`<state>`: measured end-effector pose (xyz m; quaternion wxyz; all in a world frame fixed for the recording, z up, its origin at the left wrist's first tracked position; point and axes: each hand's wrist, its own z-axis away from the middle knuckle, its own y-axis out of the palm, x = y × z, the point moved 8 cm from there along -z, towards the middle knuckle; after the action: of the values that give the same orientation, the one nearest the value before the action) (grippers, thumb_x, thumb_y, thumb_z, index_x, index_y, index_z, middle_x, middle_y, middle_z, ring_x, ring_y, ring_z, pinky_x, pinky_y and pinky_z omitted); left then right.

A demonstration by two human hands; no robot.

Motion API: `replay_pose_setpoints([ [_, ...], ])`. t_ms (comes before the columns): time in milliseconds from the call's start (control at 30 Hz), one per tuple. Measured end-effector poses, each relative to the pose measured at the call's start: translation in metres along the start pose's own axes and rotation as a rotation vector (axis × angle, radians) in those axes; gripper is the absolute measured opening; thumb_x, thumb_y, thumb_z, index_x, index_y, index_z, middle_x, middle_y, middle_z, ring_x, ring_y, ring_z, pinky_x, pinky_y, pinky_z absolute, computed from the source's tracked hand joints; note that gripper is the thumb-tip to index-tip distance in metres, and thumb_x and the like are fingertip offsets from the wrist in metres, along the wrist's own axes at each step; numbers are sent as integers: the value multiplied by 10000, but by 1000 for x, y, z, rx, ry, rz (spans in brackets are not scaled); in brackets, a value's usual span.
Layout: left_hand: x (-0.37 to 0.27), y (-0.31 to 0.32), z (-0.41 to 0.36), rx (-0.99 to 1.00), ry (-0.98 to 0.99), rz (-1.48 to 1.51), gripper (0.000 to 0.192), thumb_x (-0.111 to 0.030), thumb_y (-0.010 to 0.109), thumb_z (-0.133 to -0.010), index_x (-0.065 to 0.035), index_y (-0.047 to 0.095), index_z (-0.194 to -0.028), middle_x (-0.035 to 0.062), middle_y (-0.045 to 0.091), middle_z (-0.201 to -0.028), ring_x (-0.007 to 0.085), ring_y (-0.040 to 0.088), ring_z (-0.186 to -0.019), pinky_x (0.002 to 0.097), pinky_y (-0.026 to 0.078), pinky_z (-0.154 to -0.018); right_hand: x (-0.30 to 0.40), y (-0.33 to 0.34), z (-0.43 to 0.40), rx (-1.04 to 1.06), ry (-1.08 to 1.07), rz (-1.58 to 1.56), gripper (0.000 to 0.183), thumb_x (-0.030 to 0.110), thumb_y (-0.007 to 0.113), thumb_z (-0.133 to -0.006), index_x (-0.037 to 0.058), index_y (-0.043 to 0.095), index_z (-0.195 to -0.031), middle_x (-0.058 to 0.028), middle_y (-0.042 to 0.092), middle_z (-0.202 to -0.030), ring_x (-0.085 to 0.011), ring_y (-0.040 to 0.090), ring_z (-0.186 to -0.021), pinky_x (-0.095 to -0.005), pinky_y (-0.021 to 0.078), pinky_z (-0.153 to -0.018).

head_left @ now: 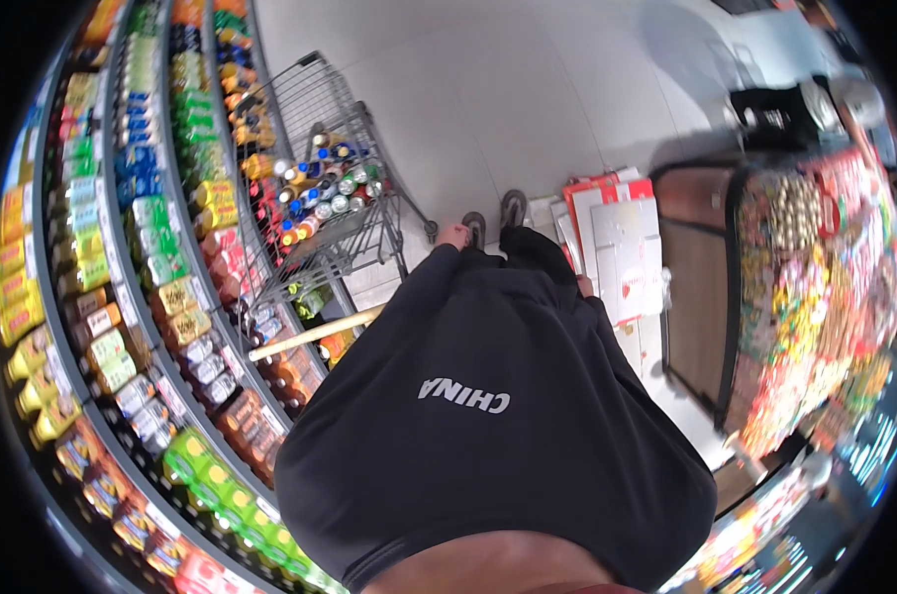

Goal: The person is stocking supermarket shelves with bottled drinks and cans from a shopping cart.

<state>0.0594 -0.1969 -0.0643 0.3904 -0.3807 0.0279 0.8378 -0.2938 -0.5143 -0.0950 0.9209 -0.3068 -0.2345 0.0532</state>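
My left hand (454, 235) hangs low beside my shoe, its fingers small in the view; whether it holds anything is unclear. Only a sliver of my right hand (585, 286) shows past the sleeve, at the edge of a stack of red and white cardboard cartons (623, 256). I cannot tell whether it grips them. Ahead on the left stands a wire shopping cart (311, 85), its basket holding several drink bottles (298, 174) and cans (348, 185) lying in a jumble. A pale yellow bar (315, 333) reaches from the cart's near end to behind my dark sweatshirt (493, 341).
Shelves (168, 178) packed with bottled drinks and multipacks curve along the left. At right is a wood-panelled display bin (697, 289) heaped with colourful packaged goods (797, 297). Another person (779, 115) in dark clothing is beyond it. Grey tiled floor (485, 96) lies ahead.
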Motion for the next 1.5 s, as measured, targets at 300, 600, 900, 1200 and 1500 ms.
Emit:
replay_pose_setpoints([
  [300,71,-5,-25,-187,-321,359,195,-246,639,-943,-64,697,-986,82,713,-734,184,677,-584,340,561,-571,111,-62,-179,293,-232,199,344,267,613,-913,-14,734,-1069,-209,748,-1008,-336,713,-995,-411,534,-867],
  [600,-27,-17,-33,-531,-161,566,280,-267,573,-975,-72,724,-1106,96,727,-836,189,692,-725,331,553,-674,364,-161,-335,509,-123,3,316,216,578,-915,2,637,-1141,-199,722,-866,-293,713,-650,-373,569,-550],
  [900,-96,-46,-31,-844,-275,646,250,-259,568,-965,-70,705,-1052,58,737,-845,203,711,-842,340,536,-821,551,-149,-423,512,-197,213,268,155,526,-918,1,647,-1100,-184,695,-796,-290,688,-592,-405,548,-510],
  [1200,-141,-119,-112,-715,-49,857,224,-186,583,-1014,-25,675,-1139,71,694,-899,146,675,-813,298,566,-734,629,31,-291,970,-267,482,273,221,567,-957,1,676,-1079,-157,734,-847,-256,717,-649,-384,602,-584],
  [1500,-174,-250,-121,-871,141,1016,230,-155,558,-1030,-21,625,-1204,61,688,-967,145,667,-858,281,543,-771,813,97,-201,1069,-441,434,311,272,566,-999,20,662,-1156,-115,739,-960,-212,731,-790,-330,586,-689],
])
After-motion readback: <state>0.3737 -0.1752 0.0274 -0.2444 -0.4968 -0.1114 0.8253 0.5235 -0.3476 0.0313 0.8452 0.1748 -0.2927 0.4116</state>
